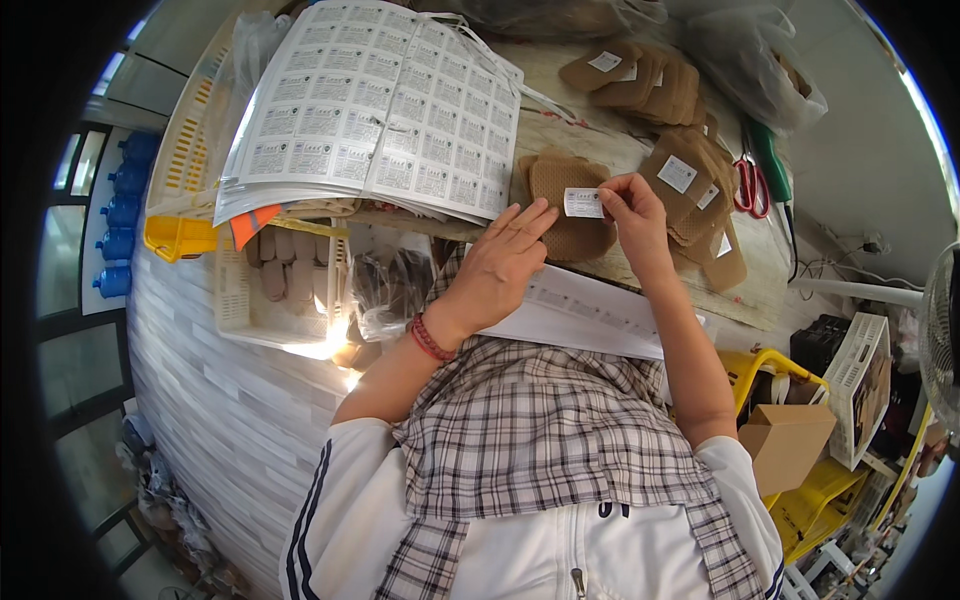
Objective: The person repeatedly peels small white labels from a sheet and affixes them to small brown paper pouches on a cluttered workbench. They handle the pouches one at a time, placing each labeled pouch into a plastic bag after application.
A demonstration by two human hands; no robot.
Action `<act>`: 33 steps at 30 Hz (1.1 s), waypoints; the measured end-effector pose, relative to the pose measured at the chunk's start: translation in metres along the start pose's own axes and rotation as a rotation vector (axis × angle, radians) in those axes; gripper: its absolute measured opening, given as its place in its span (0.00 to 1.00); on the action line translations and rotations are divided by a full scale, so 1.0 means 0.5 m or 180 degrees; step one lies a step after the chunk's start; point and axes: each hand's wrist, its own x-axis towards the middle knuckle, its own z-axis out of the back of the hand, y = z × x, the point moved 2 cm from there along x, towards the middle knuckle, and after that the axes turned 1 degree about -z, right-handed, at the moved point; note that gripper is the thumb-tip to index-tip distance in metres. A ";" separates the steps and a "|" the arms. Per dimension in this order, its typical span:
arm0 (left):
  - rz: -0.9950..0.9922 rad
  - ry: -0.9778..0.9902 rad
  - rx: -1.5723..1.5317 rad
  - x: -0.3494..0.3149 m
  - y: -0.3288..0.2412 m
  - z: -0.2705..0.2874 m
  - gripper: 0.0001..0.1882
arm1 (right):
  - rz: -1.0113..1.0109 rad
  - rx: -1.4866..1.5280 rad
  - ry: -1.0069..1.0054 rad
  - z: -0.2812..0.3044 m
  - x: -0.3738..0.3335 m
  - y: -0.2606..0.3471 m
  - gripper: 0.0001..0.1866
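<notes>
Label (581, 203), small and white, was pinched at its right end by the right hand (637, 212), and there it was shown, laid out over the brown textured pad (572, 238)! Its long axis was set left to right, across the pad, whose own longer direction was apparently pointed away from the body. Whether the label's underside was met by the pad could not be told; from above the two were seen overlapped, the printed face turned up, the left end covered by no finger. Which hand was nearer? The right, plainly: the label was placed directly left of its tips, thumb and forefinger closed on the edge, the other fingers curled in behind. And the left hand (503, 258)? Just beside the label's left end, its fingers were stretched almost straight, held close together, the tips rested on the pad's left side; nothing was seen gripped by it, though the underside of the palm was hidden. Farther right, a stack of labelled pads (705, 160) was spread unevenly; to the left, printed label sheets (370, 110) were piled.
</notes>
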 end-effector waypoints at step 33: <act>0.0104 0.0175 -0.0092 0.006 0.021 -0.018 0.04 | 0.0077 -0.1235 -0.0315 -0.023 0.013 -0.010 0.04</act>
